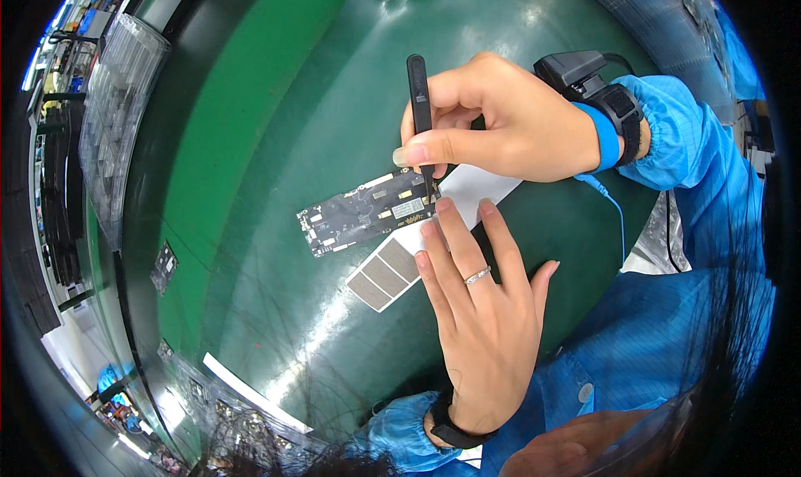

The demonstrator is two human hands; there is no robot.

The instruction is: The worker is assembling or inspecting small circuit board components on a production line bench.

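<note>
Between the thumb and fingers of my right hand (501, 118) are black tweezers (420, 101), held upright. Their tips reach down to the right end of a black circuit board (355, 217), which lies flat on the green work surface. My left hand (488, 318) lies palm down with its fingers stretched out, a ring on one of them. Its fingertips rest by the board's right end and over a white backing sheet (480, 191). Grey rectangular stickers (382, 275) show on the sheet's near end. Whether the tweezer tips grip anything is too small to tell.
A small dark board (164, 268) lies on the left. Clear plastic trays (125, 118) stand at the far left, and more trays (659, 26) sit at the upper right. From the blue band on my right wrist hangs a blue cord (616, 210).
</note>
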